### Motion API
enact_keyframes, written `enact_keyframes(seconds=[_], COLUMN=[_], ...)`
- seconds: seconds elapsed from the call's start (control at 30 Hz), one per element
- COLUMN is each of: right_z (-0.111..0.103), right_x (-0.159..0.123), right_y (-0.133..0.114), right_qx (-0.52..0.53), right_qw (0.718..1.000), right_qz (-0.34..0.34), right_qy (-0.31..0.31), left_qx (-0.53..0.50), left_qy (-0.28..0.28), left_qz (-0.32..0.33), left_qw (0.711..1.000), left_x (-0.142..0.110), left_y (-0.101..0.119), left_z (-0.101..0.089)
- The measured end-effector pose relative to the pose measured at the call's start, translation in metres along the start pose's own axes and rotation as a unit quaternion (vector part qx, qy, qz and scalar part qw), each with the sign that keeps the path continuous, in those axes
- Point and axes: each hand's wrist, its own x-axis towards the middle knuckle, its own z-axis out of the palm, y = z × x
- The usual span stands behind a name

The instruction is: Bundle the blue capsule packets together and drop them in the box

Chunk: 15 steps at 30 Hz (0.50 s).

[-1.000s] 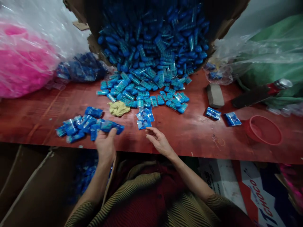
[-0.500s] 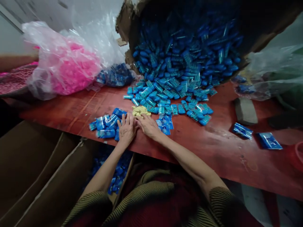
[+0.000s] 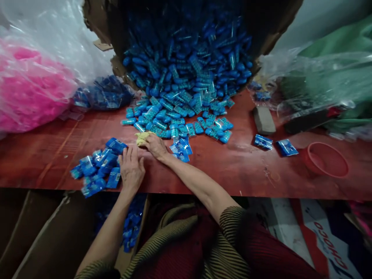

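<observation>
My left hand (image 3: 131, 167) lies palm down on the red table, fingers stretched out and thumb apart. Its fingertips are beside a loose pile of blue printed packets (image 3: 108, 159). My right hand (image 3: 157, 146) has its bent fingers closed on the right side of a small heap of pale yellow, crumpled pieces (image 3: 142, 138); the fingertips are partly hidden. A few flat blue sachets (image 3: 181, 149) lie just right of that hand. Beyond both hands, many blue, clear-fronted packs (image 3: 177, 102) spill out of a tipped cardboard box (image 3: 100, 19).
Left stands a clear bag of pink pieces (image 3: 35, 91), beside a bag of dark blue items (image 3: 107, 93). To the right are a grey block (image 3: 264, 120), two blue packets (image 3: 287, 147), a red basket (image 3: 308, 164) and green sheeting (image 3: 340, 73). Below the table edge sits a box of blue packets (image 3: 132, 228).
The view has swung right, shifting the table's contents leftward. My hands, close together before, are now apart, with the right fingers on the yellow heap. The other person's arm has left view.
</observation>
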Motion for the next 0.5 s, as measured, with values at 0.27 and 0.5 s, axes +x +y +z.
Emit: enact_keyframes(seconds=[0.27,0.5], right_z=[-0.064,-0.073], right_x=[-0.088,-0.145], right_y=[0.037,0.066], right_qx=[0.025,-0.187], right_qw=[0.998,0.979], right_qz=[0.020,0.081], right_qy=[0.047,-0.012], left_qx=[-0.089,0.000], left_qy=[-0.023,-0.152], left_qz=[-0.030,0.043], left_qw=[0.995,0.987], left_x=[0.002,-0.013], left_y=[0.059,0.077], left_z=[0.024,0.048])
